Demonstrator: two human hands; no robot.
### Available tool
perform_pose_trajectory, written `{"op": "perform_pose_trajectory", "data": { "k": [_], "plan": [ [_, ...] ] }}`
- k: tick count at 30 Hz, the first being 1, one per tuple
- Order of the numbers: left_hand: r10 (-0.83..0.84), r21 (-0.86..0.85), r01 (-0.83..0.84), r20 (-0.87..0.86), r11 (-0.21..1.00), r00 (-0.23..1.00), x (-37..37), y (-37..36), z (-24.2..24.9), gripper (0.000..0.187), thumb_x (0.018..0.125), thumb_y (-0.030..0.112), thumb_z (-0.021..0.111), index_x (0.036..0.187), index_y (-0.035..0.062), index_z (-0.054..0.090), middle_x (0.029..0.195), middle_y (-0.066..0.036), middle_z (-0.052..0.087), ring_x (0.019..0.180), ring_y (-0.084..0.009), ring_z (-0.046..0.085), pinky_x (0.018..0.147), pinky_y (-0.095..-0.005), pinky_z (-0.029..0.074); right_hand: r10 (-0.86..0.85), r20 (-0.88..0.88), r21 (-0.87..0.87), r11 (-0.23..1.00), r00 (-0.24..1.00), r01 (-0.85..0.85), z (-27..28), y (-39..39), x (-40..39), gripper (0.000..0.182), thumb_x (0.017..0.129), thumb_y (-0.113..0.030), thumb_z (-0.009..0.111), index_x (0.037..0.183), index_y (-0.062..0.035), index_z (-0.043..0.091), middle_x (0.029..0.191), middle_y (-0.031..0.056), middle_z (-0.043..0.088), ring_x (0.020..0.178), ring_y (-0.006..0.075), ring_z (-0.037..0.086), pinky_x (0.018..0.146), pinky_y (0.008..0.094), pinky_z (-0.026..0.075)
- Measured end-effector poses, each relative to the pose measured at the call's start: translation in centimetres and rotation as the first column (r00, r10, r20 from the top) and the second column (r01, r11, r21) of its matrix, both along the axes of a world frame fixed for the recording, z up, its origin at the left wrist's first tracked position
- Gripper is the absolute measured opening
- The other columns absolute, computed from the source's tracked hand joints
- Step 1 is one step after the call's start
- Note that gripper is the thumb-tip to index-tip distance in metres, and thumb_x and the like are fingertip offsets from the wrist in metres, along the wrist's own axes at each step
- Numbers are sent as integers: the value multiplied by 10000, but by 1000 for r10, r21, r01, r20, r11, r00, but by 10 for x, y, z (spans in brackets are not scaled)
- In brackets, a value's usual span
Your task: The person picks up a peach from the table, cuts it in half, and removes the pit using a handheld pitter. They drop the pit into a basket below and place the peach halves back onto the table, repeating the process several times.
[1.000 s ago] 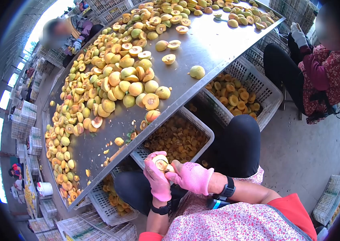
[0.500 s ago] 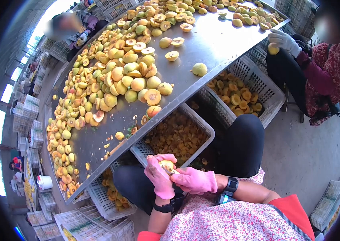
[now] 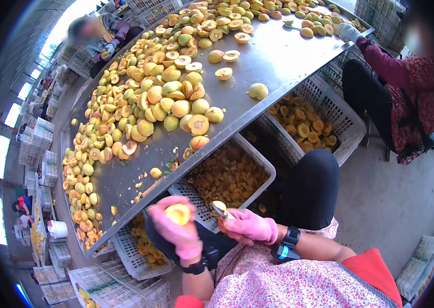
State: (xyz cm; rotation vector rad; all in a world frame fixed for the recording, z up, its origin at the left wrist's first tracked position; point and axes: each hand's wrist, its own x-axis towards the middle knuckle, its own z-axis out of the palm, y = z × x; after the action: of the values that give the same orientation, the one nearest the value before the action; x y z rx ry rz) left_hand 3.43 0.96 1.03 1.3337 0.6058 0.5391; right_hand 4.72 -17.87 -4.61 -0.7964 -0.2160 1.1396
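Observation:
My left hand (image 3: 176, 226), in a pink glove and slightly blurred, holds a hollowed yellow fruit half (image 3: 178, 213) with its cut face up. To its right, my right hand (image 3: 250, 226), also pink-gloved, is closed on a small metal tool (image 3: 220, 207); a pale yellow piece shows at the tool's tip. Both hands are apart above my lap. Beyond them is a crate (image 3: 265, 165) of cut fruit pieces below the table edge. Many whole and halved fruits (image 3: 150, 97) are heaped on the metal table (image 3: 237, 110).
Another crate (image 3: 353, 134) of fruit halves stands right of my knee, and one (image 3: 140, 272) at lower left. A co-worker (image 3: 412, 97) at right reaches onto the table; another person (image 3: 104, 38) sits at far left. Stacked crates (image 3: 124, 287) stand lower left.
My hands have separated; the left moved left with the fruit half, while the right stays near its place with the tool. The co-worker at right has extended a gloved hand to the table's fruit.

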Motion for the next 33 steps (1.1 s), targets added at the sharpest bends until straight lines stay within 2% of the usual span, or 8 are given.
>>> {"op": "perform_pose_trajectory", "data": {
  "k": [3, 7, 11, 19, 23, 25, 29, 33],
  "plan": [
    [303, 897, -121, -15, 426, 953, -28, 84, 24, 459, 1057, 424, 474, 1048, 0, 651, 955, -85, 676, 909, -238, 651, 790, -374, 536, 196, 671, -592, 723, 715, 356, -31, 14, 16, 422, 998, -340, 640, 1277, -50, 516, 936, 181, 725, 749, 332, 717, 641, 426, 543],
    [435, 995, 6, -49, 101, 899, -4, 111, 45, 393, 1025, 341, 567, 1162, -11, 673, 1053, -87, 685, 1028, -242, 632, 911, -371, 497, 593, 520, -854, 386, 615, 350, -91, 11, 10, 445, 1015, -316, 569, 1359, -54, 464, 1084, 251, 711, 915, 423, 708, 758, 496, 561],
    [-229, 642, 440, -388, 628, 893, 88, 68, 59, 361, 985, 240, 616, 1253, 0, 646, 1222, -156, 661, 1120, -286, 633, 1045, -390, 457, 368, 769, -637, 508, 523, 580, -59, 5, 17, 382, 1006, -268, 563, 1308, -49, 480, 1046, 239, 709, 911, 426, 696, 751, 515, 551],
    [-289, 687, 703, -721, -183, 629, 246, 29, -1, 576, 811, 224, 808, 1321, 36, 618, 1239, -210, 657, 1156, -330, 638, 1012, -411, 491, 302, 789, -608, 509, 535, 610, -51, -4, 22, 331, 985, -272, 614, 1240, -92, 505, 1056, 231, 654, 908, 421, 678, 762, 498, 535],
    [-211, 569, 809, -817, -147, 536, 233, 22, 9, 475, 837, 243, 783, 1243, 34, 652, 1126, -179, 675, 1049, -310, 685, 891, -394, 536, 64, 803, -496, 624, 593, 604, -24, -8, 29, 300, 1008, -316, 586, 1164, -72, 505, 995, 229, 672, 911, 433, 673, 742, 506, 523],
    [-272, 742, 604, -541, 292, 796, 212, 33, 2, 428, 879, 278, 750, 1200, 14, 646, 1106, -132, 673, 941, -250, 706, 813, -344, 566, -51, 697, -489, 696, 716, 526, 0, -11, 35, 342, 1027, -370, 579, 1146, -57, 510, 872, 230, 665, 875, 435, 675, 725, 496, 510],
    [-546, -295, 566, 155, 770, 823, 125, 13, 22, 321, 1005, 271, 622, 1212, 29, 576, 1008, -83, 648, 831, -185, 671, 647, -281, 567, -95, 704, -442, 717, 704, 539, 30, -11, 39, 298, 1037, -339, 578, 1100, -53, 526, 750, 171, 626, 719, 358, 667, 647, 443, 498],
    [-355, 59, 356, -38, 932, 934, 66, -25, 11, 473, 1089, 460, 411, 1149, 25, 587, 965, -93, 664, 703, -156, 652, 614, -245, 525, -62, 814, -345, 748, 578, 567, 50, -2, 35, 338, 1022, -373, 606, 1074, -50, 524, 766, 194, 637, 731, 407, 670, 613, 457, 497]
  ]
}}
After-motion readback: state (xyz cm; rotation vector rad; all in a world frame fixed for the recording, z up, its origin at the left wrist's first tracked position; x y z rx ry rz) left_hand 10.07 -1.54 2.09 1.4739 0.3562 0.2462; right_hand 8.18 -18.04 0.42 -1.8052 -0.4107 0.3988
